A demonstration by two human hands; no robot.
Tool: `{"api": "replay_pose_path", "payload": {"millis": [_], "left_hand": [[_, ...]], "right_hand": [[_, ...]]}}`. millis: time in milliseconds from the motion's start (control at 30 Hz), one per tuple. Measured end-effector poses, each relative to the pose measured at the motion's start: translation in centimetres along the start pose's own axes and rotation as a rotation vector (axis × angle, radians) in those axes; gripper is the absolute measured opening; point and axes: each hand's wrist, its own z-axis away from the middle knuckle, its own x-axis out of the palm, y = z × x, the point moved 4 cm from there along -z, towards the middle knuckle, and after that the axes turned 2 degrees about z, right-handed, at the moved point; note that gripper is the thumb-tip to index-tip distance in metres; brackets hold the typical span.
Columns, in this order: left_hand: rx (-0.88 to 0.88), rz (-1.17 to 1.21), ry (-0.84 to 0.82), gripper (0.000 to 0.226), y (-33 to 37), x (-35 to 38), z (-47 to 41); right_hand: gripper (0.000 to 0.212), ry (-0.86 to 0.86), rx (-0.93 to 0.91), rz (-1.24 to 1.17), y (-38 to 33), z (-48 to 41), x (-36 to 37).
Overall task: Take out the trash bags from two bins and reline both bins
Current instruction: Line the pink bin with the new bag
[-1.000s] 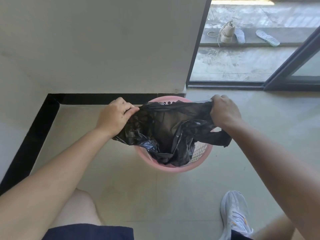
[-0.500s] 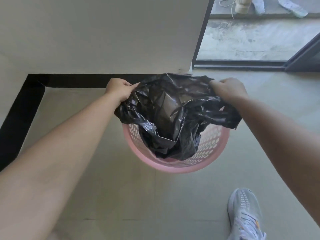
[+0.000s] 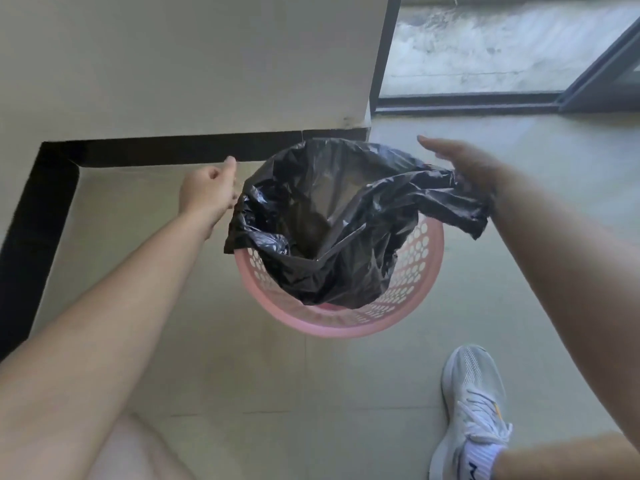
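A white sneaker (image 3: 472, 410) stands nearest on the pale tiled floor (image 3: 214, 358), right of a bare knee. Beyond it the pink perforated bin (image 3: 420, 271) sits upright, mouth facing up, close to the wall corner. A black trash bag (image 3: 329, 216) hangs inside, its opening spread wide; the far edge covers the rim, the near rim is bare. The left hand (image 3: 207, 190) is loosely curled just beside the bag's left edge, whether gripping it I cannot tell. The right hand (image 3: 464, 164) has fingers spread, with the bag's right flap draped against its palm side. A black baseboard (image 3: 180, 147) lines the wall; a dark door frame (image 3: 467, 100) lies farthest
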Motion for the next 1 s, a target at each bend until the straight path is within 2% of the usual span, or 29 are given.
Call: {"api": "replay_pose_path", "payload": {"millis": [67,100,133,200,267,300,367,433,500,600,667,733,800,833,900,1000], "left_hand": [[0.103,-0.234,0.004,0.077,1.1,-1.4,1.3],[0.13,-0.379,-0.049,0.079,1.1,-1.5,2.1],[0.126,-0.463,-0.131,0.075,1.2,-1.4,3.2],[0.123,-0.454,-0.24,0.051,0.2,-0.3,4.8],[0.19,-0.462,-0.164,0.029,-0.3,0.5,5.5],[0.214,-0.463,-0.101,0.025,-0.2,0.7,5.7],[0.207,-0.404,-0.01,0.025,0.4,1.1,5.9],[0.181,-0.37,0.027,0.027,0.8,1.3,5.2],[0.119,-0.335,0.069,0.031,0.6,0.9,4.3],[-0.014,-0.154,0.144,0.035,0.2,0.1,4.2],[-0.044,0.083,0.165,0.036,0.1,0.2,5.1],[-0.029,0.277,0.188,0.043,-0.1,0.6,6.9],[-0.016,0.341,0.243,0.053,-1.1,0.8,8.6],[-0.03,0.364,0.274,0.056,-1.7,0.9,9.4],[-0.073,0.486,0.307,0.046,-2.9,1.2,10.2],[-0.161,0.689,0.29,0.02,-3.7,1.6,10.2]], "right_hand": [[0.069,0.215,-0.032,0.103,-1.5,1.2,-1.1],[0.072,0.378,-0.083,0.251,-2.3,2.0,-1.6],[0.071,0.505,-0.15,0.369,-3.2,2.9,-1.7],[0.064,0.642,-0.257,0.599,-4.7,4.7,-0.3],[0.066,0.67,-0.293,0.754,-5.2,6.2,2.0],[0.07,0.661,-0.274,0.814,-4.9,6.7,3.2],[0.072,0.635,-0.191,0.922,-2.9,7.0,4.8],[0.068,0.607,-0.084,0.929,0.4,7.0,5.1],[0.065,0.535,-0.063,0.762,3.8,6.2,4.9],[0.041,0.329,-0.095,0.109,6.9,5.0,6.0],[0.036,0.289,-0.1,-0.158,7.5,4.6,7.5],[0.052,0.316,-0.152,-0.274,7.7,4.8,9.5],[0.08,0.37,-0.165,-0.352,8.3,5.3,11.7],[0.087,0.398,-0.159,-0.369,8.5,5.6,12.7],[0.092,0.446,-0.109,-0.421,9.0,5.5,14.1],[0.114,0.456,-0.036,-0.641,9.6,5.4,15.6]]}}
